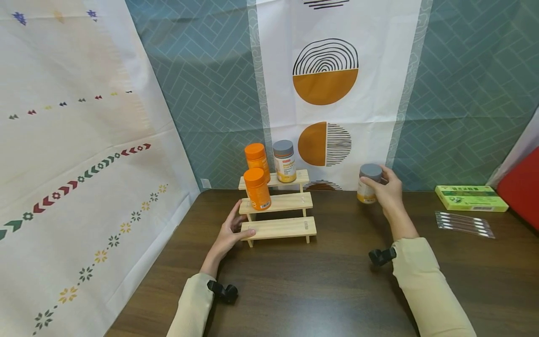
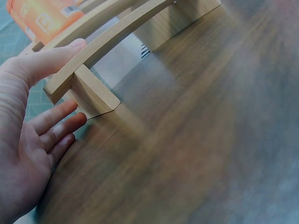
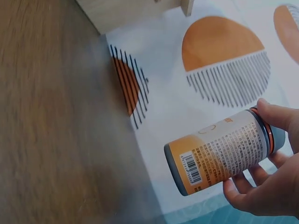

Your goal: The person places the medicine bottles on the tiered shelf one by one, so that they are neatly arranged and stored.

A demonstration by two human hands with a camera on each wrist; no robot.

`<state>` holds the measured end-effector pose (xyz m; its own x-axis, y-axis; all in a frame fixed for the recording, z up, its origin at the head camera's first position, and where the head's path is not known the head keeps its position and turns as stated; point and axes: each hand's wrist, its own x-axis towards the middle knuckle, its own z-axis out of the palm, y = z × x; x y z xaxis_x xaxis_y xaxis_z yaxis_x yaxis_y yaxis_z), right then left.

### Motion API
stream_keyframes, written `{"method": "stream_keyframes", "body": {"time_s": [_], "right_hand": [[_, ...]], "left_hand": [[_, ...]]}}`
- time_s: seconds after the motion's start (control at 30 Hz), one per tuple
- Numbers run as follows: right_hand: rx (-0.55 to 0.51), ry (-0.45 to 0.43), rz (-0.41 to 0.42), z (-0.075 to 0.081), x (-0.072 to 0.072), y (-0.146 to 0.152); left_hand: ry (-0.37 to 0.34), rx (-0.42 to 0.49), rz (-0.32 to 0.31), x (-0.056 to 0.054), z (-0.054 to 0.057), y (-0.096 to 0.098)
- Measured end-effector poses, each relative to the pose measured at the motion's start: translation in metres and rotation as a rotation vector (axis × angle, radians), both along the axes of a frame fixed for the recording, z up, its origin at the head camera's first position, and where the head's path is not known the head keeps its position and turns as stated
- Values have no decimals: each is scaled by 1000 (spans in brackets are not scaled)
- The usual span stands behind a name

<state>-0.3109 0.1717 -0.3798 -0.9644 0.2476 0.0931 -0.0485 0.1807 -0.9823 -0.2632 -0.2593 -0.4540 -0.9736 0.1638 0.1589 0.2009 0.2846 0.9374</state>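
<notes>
My right hand (image 1: 389, 189) grips a grey-lidded supplement bottle (image 3: 217, 151) near its lid, with thumb and fingers on opposite sides. In the right wrist view the bottle looks held off the table. To its left stands a three-step wooden display rack (image 1: 280, 227). At the rack's left end, my left hand (image 1: 229, 234) holds it, thumb over the lowest step and other fingers by the side. An orange bottle (image 1: 258, 191) is on the middle step. Another orange bottle (image 1: 256, 157) and a grey-lidded bottle (image 1: 285, 164) share the top step.
A green and yellow box (image 1: 470, 198) lies at the back right, with a clear pack of cotton swabs (image 1: 464, 224) in front of it. Something red (image 1: 524, 187) stands at the right edge. Patterned cloth (image 1: 219, 93) hangs behind the brown table (image 1: 303, 290).
</notes>
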Motion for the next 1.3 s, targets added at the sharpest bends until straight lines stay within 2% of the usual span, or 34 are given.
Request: {"method": "stream_keyframes", "body": {"time_s": [0.37,0.63,0.77,1.1,1.3], "right_hand": [[37,81,30,25,13,-21],[40,110,109,41,23,-39],[39,124,154,44,26,-52],[69,119,226,44,28,-73],[52,138,296,45,30,-95]], "left_hand": [[8,-1,-8,-1,0,0],[9,-10,5,0,2,-2],[5,-15,25,2,4,-4],[-8,23,3,-2,1,-2],[-3,6,1,0,-1,-1]]}}
